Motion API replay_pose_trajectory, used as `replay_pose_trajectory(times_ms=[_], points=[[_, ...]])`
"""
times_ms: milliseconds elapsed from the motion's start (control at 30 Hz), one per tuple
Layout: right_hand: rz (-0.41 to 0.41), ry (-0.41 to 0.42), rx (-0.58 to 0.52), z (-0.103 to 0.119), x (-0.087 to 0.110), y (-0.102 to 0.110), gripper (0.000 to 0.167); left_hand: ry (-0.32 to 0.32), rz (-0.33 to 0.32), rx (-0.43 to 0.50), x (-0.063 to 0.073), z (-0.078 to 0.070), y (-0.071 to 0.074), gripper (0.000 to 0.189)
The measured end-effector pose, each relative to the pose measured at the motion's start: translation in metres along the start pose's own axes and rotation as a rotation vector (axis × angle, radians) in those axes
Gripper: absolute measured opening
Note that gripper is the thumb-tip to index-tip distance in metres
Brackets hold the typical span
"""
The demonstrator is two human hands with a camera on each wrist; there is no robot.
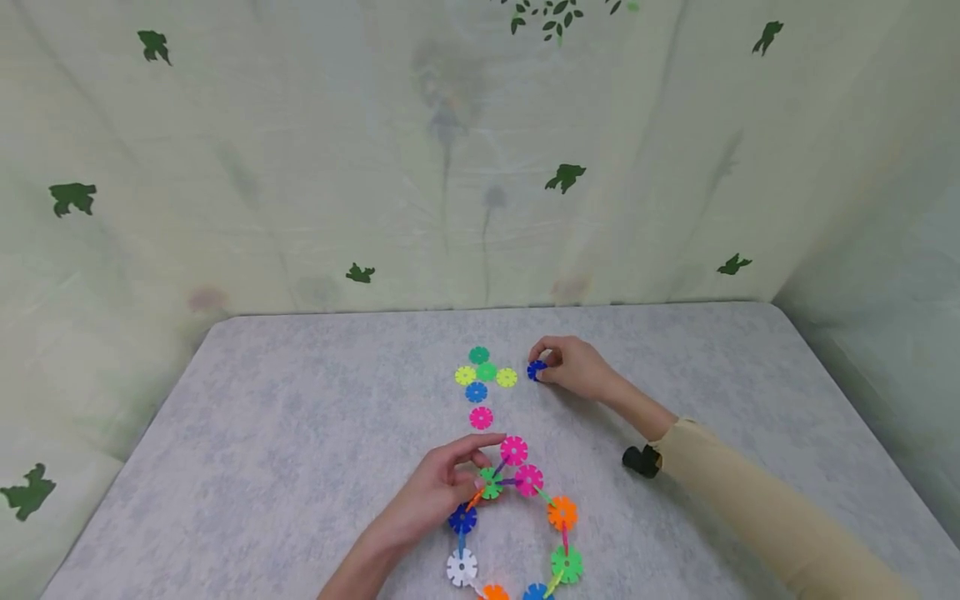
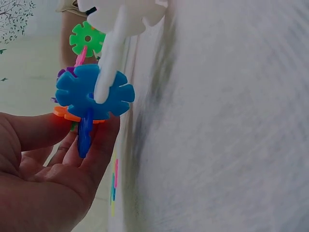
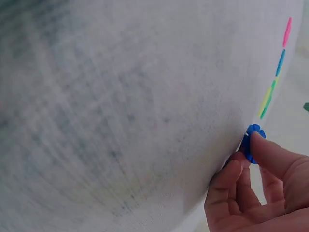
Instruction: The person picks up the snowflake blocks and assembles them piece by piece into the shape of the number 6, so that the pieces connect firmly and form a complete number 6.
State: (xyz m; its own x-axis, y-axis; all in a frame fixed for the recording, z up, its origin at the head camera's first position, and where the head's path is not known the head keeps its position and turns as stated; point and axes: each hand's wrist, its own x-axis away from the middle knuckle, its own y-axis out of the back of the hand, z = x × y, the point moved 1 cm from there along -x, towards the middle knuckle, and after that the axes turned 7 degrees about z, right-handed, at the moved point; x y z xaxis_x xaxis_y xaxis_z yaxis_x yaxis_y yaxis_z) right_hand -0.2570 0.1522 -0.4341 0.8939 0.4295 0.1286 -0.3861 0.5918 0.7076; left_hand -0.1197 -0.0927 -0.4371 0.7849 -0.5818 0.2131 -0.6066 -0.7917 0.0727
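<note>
My left hand grips the upper left part of a ring of notched plastic discs, around a green disc. The ring joins pink, orange, dark blue and white discs, among others, slotted at angles; its near end runs out of the head view. In the left wrist view a blue disc and a white disc stick out past my fingers. Farther up the table, my right hand pinches a single dark blue disc between thumb and fingers, close over the tabletop.
Several loose discs lie flat left of my right hand: a teal disc, a yellow disc, a blue disc and a pink disc among them. The grey table ends at a patterned curtain behind.
</note>
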Motion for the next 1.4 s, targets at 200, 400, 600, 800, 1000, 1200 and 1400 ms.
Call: replay_pose_trajectory(times_ms=[200,400,600,800,1000,1200,1400], points=[[0.007,-0.010,0.033,0.004,0.007,0.000,0.016,0.012,-0.011,-0.007,0.000,0.000,0.000,0.058],[-0.037,0.037,-0.044,0.007,0.023,0.000,0.017,0.019,-0.017,0.000,-0.002,0.000,0.000,0.059],[-0.015,0.071,-0.127,0.017,0.049,-0.002,0.020,0.025,-0.030,-0.002,-0.002,0.000,-0.001,0.060],[-0.011,0.084,-0.173,0.027,0.071,-0.010,0.023,0.021,-0.051,-0.004,-0.001,0.000,0.000,0.059],[-0.082,0.054,-0.264,0.036,0.088,-0.024,0.017,0.029,-0.055,-0.007,0.000,0.000,0.000,0.059],[-0.149,0.007,-0.385,0.043,0.099,-0.036,0.012,0.031,-0.059,0.001,0.000,0.000,0.000,0.058],[-0.190,0.002,-0.465,0.049,0.105,-0.044,0.011,0.043,-0.062,0.006,0.001,0.000,0.001,0.058]])
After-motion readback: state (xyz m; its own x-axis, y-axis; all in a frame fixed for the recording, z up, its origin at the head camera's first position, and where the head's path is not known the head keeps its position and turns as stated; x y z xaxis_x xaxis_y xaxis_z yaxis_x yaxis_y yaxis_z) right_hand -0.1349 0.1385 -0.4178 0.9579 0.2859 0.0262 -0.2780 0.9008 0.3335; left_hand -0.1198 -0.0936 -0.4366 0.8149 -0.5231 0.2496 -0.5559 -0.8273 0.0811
